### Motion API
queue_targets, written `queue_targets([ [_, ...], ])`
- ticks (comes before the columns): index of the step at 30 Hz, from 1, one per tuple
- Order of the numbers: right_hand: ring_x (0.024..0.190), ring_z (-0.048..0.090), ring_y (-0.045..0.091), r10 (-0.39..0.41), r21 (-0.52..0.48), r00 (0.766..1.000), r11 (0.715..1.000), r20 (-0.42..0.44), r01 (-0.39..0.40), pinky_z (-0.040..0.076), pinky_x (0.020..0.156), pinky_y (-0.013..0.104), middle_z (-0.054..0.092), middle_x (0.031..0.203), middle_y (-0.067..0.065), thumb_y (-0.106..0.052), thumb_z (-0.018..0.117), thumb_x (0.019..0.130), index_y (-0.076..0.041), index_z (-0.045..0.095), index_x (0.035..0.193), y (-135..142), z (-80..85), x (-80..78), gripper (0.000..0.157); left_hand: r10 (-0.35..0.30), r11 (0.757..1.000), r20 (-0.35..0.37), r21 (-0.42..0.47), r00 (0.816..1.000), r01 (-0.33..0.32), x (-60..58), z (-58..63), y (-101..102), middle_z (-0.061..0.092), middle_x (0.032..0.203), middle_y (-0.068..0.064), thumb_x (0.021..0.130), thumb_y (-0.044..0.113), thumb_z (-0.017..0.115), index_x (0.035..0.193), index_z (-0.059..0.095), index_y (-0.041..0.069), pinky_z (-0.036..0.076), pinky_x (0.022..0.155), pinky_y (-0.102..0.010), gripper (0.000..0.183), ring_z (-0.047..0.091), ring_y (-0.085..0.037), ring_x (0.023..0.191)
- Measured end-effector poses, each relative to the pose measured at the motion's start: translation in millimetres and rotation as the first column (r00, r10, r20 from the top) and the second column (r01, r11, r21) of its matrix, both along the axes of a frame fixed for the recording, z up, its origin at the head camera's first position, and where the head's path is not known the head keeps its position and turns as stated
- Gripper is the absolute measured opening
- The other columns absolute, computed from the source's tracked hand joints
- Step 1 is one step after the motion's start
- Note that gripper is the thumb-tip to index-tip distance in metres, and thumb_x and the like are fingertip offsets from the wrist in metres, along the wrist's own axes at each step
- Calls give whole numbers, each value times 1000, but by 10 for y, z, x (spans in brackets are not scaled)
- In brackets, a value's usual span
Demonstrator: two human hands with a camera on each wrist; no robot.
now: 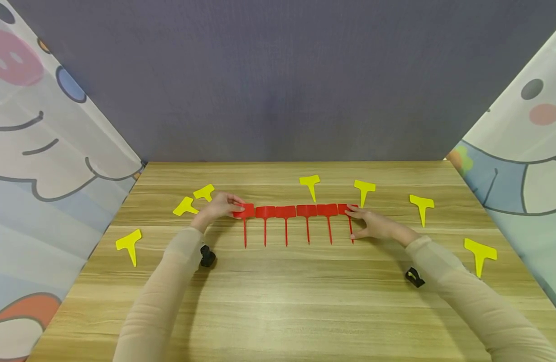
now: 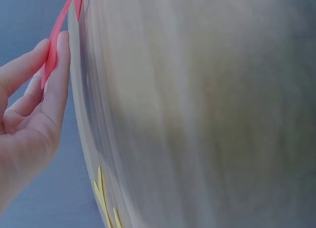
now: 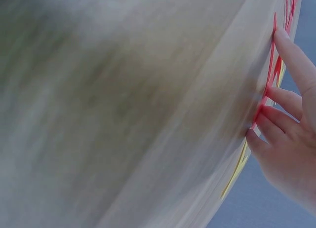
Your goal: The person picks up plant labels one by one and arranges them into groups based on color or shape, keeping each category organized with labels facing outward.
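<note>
The right hand [image 1: 370,224] has its fingers spread and unclenched, touching the rightmost red tag [image 1: 342,207]. The left hand [image 1: 217,206] pinches the leftmost red tag [image 1: 248,211] between thumb and fingers. Four red tags [image 1: 286,212] lie between the hands' fingers; two yellow tags [image 1: 310,181] lie beyond.

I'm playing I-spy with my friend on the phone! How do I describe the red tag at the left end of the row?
Find the wooden table in front of the grey panel. Across it runs a row of six red tags, stems pointing toward the person. Yours is the leftmost red tag, the only one pinched in the person's left grip.
</note>
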State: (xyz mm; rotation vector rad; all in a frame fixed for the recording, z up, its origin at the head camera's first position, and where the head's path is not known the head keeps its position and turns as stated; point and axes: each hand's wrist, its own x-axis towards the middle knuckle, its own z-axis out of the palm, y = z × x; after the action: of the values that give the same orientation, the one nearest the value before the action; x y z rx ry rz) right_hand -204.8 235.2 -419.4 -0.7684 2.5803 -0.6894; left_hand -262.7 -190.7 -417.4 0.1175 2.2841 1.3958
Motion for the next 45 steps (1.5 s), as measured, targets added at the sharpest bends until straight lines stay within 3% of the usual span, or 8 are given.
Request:
queue_targets([
  [12,124,20,46,-7,-6,1000,1000,10,7,26,98,54,19,140,27,-25,70,75,11,33,130,-6,8,4,76,10,998,7,-54,1000,-10,-16,-33,60,60,91,-10,83,0,57,107,56,-8,52,66,-26,25,57,-9,68],
  [29,123,21,48,4,-10,1000,1000,-1,-4,26,97,55,20,139,29,-27,70,75,12,34,129,-7,3,6,76,-52,981,-90,-192,995,33,-3,-4,133,57,82,-10,81,0,60,100,58,-9,49,56,-23,22,51,-10,61],
  [37,124,19,48,-2,-13,1000,1000,9,2,25,97,56,19,140,29,-27,69,75,12,33,130,-6,7,11,77,-114,947,-171,-316,979,55,37,33,174,58,86,-13,81,1,61,95,60,-7,42,58,-20,17,51,-17,72],
  [41,123,19,48,-2,-10,1000,1000,10,2,25,97,56,19,140,28,-28,69,75,11,33,130,-5,-1,9,77,-129,924,-174,-378,976,55,46,40,208,59,91,-15,82,3,60,96,60,-6,45,65,-25,16,53,-23,81],
  [44,124,19,48,-5,-7,1000,1000,11,5,25,97,56,19,140,28,-28,69,75,10,32,131,-1,-4,9,77,-139,908,-161,-414,977,61,-34,-57,193,59,93,-15,81,4,62,96,60,-3,47,69,-30,16,54,-25,85],
  [45,124,20,48,-4,-6,1000,1000,10,4,25,97,56,19,140,28,-29,69,75,10,33,131,-1,-5,8,77,-155,919,-191,-387,969,71,-122,-202,135,59,89,-12,80,9,64,93,62,0,46,67,-28,15,54,-22,81],
])
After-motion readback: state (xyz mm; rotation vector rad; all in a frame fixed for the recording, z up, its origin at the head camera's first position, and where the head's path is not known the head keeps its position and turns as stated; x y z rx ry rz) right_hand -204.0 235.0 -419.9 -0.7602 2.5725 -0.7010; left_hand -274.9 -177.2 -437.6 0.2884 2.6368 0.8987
